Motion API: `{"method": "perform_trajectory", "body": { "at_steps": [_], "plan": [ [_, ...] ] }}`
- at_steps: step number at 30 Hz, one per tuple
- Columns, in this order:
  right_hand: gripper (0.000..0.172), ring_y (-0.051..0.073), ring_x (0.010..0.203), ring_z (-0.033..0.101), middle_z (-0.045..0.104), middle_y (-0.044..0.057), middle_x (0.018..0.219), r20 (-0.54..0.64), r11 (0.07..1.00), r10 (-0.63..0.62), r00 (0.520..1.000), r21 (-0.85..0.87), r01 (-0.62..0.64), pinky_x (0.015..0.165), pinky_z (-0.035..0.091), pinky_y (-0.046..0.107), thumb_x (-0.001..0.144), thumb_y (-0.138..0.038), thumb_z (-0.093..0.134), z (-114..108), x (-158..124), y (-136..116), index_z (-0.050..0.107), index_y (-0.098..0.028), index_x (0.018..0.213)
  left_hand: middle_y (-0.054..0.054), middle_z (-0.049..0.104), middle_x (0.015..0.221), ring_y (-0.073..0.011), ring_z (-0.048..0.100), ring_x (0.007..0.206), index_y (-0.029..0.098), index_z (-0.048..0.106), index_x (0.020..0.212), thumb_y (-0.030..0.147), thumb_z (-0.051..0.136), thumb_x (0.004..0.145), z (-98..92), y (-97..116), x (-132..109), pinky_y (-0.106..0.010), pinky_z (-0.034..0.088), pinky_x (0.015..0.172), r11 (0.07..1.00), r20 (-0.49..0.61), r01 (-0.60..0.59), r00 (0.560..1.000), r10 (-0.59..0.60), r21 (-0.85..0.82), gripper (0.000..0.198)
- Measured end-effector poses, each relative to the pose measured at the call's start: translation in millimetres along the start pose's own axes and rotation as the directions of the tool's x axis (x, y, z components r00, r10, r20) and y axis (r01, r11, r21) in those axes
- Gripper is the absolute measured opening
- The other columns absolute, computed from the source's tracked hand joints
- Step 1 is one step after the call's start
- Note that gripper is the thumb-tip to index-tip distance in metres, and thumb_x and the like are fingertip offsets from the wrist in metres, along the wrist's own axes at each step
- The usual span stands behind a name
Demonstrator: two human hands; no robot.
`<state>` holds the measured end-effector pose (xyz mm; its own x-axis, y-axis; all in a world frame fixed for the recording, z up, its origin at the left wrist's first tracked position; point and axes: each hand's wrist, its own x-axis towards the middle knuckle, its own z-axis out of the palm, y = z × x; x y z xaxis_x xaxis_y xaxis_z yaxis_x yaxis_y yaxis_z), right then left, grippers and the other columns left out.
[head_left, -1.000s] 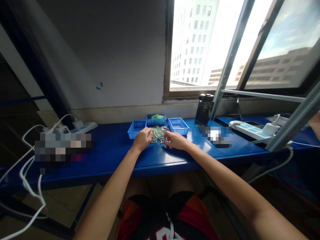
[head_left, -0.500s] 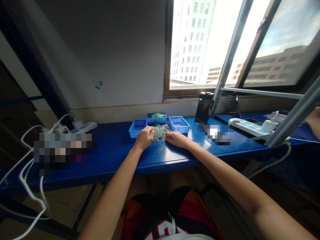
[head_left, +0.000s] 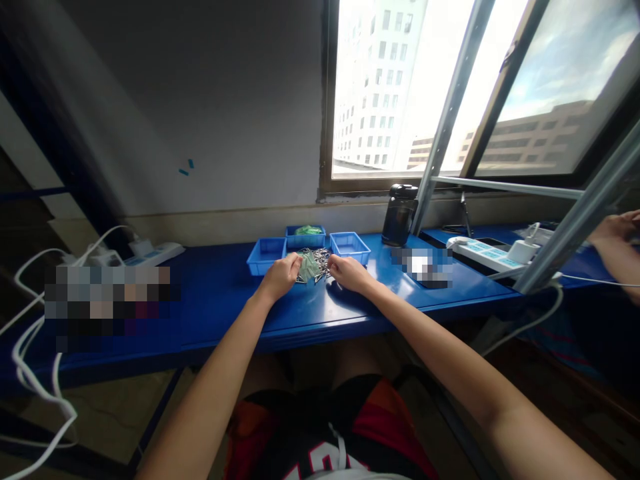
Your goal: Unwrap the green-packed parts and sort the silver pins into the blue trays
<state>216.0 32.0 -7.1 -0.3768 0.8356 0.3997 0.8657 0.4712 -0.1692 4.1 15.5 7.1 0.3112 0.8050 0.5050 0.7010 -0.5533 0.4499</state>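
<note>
My left hand point(head_left: 281, 276) is closed, its fingers pinched together at the left edge of a small heap. My right hand point(head_left: 349, 272) is closed too, fingers curled at the heap's right edge, slightly above the table. Whatever either hand holds is too small or hidden to make out. Between them lie loose shiny metal pieces point(head_left: 323, 260), slim and screw-like, and pale green flat pieces point(head_left: 309, 268). Around the heap stand a left blue bin point(head_left: 258, 267), a back blue bin point(head_left: 294, 241) with green pieces point(head_left: 308, 230) inside, and a right blue bin point(head_left: 364, 254).
The blue table point(head_left: 215, 313) runs along the wall below a window. A black bottle point(head_left: 399, 217) stands behind a blurred item point(head_left: 425, 267). Power strips with white cables lie at left point(head_left: 165, 253) and right point(head_left: 483, 253). A metal post point(head_left: 555, 233) stands near another person's hand point(head_left: 617, 230).
My right hand has risen a little from the table and its fingers have curled tighter. My left hand stays beside the heap. The view has turned slightly right, showing more of the other person's hand.
</note>
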Motion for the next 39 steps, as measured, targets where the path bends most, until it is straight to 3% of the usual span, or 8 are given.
{"method": "perform_trajectory", "body": {
  "at_steps": [4, 9, 12, 17, 21, 26, 39],
  "plan": [
    [0.017, 0.016, 0.068, 0.058, 0.065, 0.005, 0.075, 0.059, 1.0, -0.018, 0.998, 0.013, 0.017, 0.057, 0.032, 0.022, 0.081, -0.02, 0.045, -3, -1, -2, 0.059, -0.018, 0.09, -0.001, 0.058, 0.062, -0.0146, 0.053, 0.057, 0.02, 0.047, 0.068, 0.039, 0.032, 0.088, 3.5, -4, 0, -0.024, 0.036, 0.055, 1.0, 0.099, -0.014, 0.995, 0.016, -0.022, 0.032],
    [0.024, 0.013, 0.062, 0.056, 0.063, 0.001, 0.069, 0.091, 0.967, -0.205, 0.975, 0.174, 0.187, 0.057, 0.033, 0.02, 0.077, -0.014, 0.049, -10, -7, -7, 0.055, -0.017, 0.099, -0.001, 0.058, 0.062, -0.0146, 0.054, 0.058, 0.019, 0.048, 0.068, 0.042, 0.032, 0.088, 5.4, -5, -1, -0.025, 0.038, 0.057, 1.0, 0.156, -0.003, 0.988, 0.007, -0.023, 0.034],
    [0.021, 0.012, 0.06, 0.055, 0.061, 0.0, 0.066, 0.087, 0.942, -0.265, 0.96, 0.235, 0.238, 0.057, 0.033, 0.02, 0.079, -0.022, 0.051, -14, -9, -10, 0.054, -0.016, 0.1, -0.001, 0.056, 0.061, -0.0143, 0.053, 0.058, 0.019, 0.049, 0.068, 0.043, 0.033, 0.087, 5.2, -3, -1, -0.025, 0.038, 0.057, 1.0, 0.164, -0.018, 0.986, 0.02, -0.014, 0.034],
    [0.021, 0.012, 0.057, 0.053, 0.059, 0.0, 0.062, 0.088, 0.944, -0.222, 0.971, 0.267, 0.192, 0.054, 0.033, 0.02, 0.084, -0.033, 0.051, -12, -8, -11, 0.053, -0.017, 0.098, -0.001, 0.056, 0.061, -0.0141, 0.051, 0.057, 0.019, 0.051, 0.069, 0.043, 0.033, 0.087, 4.7, 1, -2, -0.025, 0.038, 0.056, 0.998, 0.182, -0.047, 0.982, 0.053, -0.036, 0.035],
    [0.023, 0.011, 0.055, 0.052, 0.057, -0.002, 0.06, 0.078, 0.937, -0.21, 0.975, 0.301, 0.177, 0.053, 0.034, 0.02, 0.085, -0.033, 0.051, -7, -5, -9, 0.051, -0.017, 0.101, -0.001, 0.056, 0.061, -0.0141, 0.051, 0.057, 0.019, 0.054, 0.07, 0.044, 0.034, 0.086, 4.4, 4, -2, -0.025, 0.038, 0.056, 0.998, 0.196, -0.055, 0.979, 0.062, -0.042, 0.036],
    [0.019, 0.01, 0.053, 0.049, 0.055, -0.003, 0.059, 0.06, 0.936, -0.219, 0.974, 0.296, 0.193, 0.051, 0.032, 0.019, 0.084, -0.036, 0.051, -3, -4, -8, 0.052, -0.018, 0.09, -0.001, 0.059, 0.066, -0.014, 0.052, 0.059, 0.019, 0.059, 0.074, 0.05, 0.048, 0.078, 3.8, 5, -3, -0.024, 0.038, 0.054, 0.998, 0.208, -0.052, 0.977, 0.055, -0.016, 0.033],
    [0.016, 0.01, 0.055, 0.049, 0.056, -0.002, 0.062, 0.06, 0.948, -0.223, 0.973, 0.245, 0.202, 0.052, 0.03, 0.019, 0.085, -0.034, 0.051, -8, -6, -11, 0.052, -0.018, 0.085, -0.002, 0.061, 0.071, -0.0136, 0.053, 0.061, 0.018, 0.06, 0.076, 0.042, 0.058, 0.07, 4.7, 3, -3, -0.023, 0.042, 0.055, 0.998, 0.214, -0.05, 0.975, 0.057, -0.039, 0.025]
  ]
}}
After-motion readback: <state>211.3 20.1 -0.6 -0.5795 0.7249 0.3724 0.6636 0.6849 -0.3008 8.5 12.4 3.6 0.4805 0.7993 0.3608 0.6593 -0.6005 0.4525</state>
